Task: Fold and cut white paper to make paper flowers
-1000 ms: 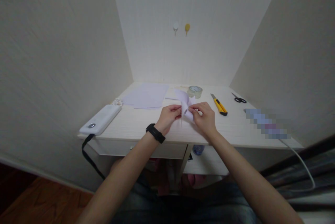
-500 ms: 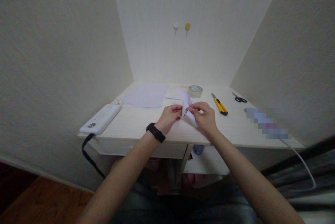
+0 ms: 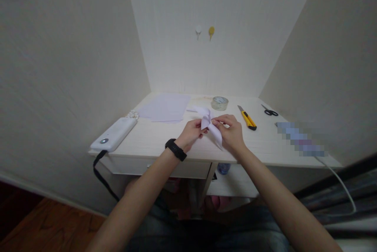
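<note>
Taking the roll of clear tape (image 3: 219, 103) as our landmark, we have the curled white paper (image 3: 207, 122) just nearer to us than it and a little to its left, between our two hands above the desk (image 3: 153, 140). Our left hand (image 3: 191, 133) pinches the paper at its left edge, some fingertips hidden behind it, and our right hand (image 3: 231, 132) pinches it near the middle with thumb and finger. One flap hangs down toward us, farther from the tape. To the left of the tape we see a stack of paper sheets (image 3: 166, 107), and farther left and nearer us a white device (image 3: 114, 134). Right of the tape lies the yellow cutter (image 3: 247, 118), its blade pointing away from us, then the black-handled scissors (image 3: 269, 111) beyond it
</note>
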Demonstrator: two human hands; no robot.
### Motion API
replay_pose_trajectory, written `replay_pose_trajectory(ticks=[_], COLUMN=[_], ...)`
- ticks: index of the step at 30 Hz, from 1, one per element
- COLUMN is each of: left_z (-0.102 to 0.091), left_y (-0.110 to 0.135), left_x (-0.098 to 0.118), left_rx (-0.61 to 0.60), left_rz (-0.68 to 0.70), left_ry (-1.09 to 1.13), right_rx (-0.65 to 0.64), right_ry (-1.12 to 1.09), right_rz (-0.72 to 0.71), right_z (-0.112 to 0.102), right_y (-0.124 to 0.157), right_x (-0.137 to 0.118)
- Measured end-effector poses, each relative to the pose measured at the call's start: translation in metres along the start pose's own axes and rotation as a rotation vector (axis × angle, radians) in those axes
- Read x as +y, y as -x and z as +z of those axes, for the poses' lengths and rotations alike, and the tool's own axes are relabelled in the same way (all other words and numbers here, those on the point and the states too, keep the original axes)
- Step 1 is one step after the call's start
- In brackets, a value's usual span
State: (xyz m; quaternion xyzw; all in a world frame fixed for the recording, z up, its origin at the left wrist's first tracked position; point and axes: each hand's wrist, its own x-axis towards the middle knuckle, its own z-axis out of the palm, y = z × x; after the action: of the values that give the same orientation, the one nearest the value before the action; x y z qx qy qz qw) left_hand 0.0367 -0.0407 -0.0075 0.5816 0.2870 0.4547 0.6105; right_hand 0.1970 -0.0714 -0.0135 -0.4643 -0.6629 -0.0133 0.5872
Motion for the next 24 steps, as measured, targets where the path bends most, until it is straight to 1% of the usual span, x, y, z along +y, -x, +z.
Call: replay_pose_trajectory(ticks=[2, 4, 6, 9, 12, 14, 19, 21, 24], left_z=[-0.001, -0.001, -0.002, -0.004, -0.005, -0.005, -0.005, -0.005, -0.006], left_y=[-0.001, -0.003, -0.004, -0.004, -0.003, -0.002, -0.002, -0.003, -0.003], left_x=[-0.001, -0.003, -0.004, -0.002, 0.002, 0.004, 0.003, 0.001, 0.000], left_rx=[0.023, 0.061, 0.097, 0.130, 0.175, 0.208, 0.217, 0.217, 0.226], left_rz=[-0.006, -0.018, -0.026, -0.035, -0.047, -0.055, -0.048, -0.027, 0.001], left_ry=[0.008, 0.035, 0.071, 0.123, 0.195, 0.237, 0.221, 0.219, 0.222], right_rx=[0.015, 0.062, 0.143, 0.274, 0.356, 0.359, 0.251, 0.252, 0.291], right_ry=[0.023, 0.050, 0.082, 0.126, 0.145, 0.122, -0.024, -0.135, -0.262], right_rz=[-0.013, -0.023, -0.016, 0.031, 0.087, 0.114, 0.158, 0.218, 0.316], right_z=[0.000, -0.001, -0.002, -0.004, -0.006, -0.006, -0.002, -0.001, -0.001], right_y=[0.000, -0.001, -0.002, -0.002, -0.001, 0.001, 0.000, -0.003, -0.008], right_x=[-0.001, 0.000, 0.003, 0.008, 0.009, 0.007, 0.002, 0.006, 0.015])
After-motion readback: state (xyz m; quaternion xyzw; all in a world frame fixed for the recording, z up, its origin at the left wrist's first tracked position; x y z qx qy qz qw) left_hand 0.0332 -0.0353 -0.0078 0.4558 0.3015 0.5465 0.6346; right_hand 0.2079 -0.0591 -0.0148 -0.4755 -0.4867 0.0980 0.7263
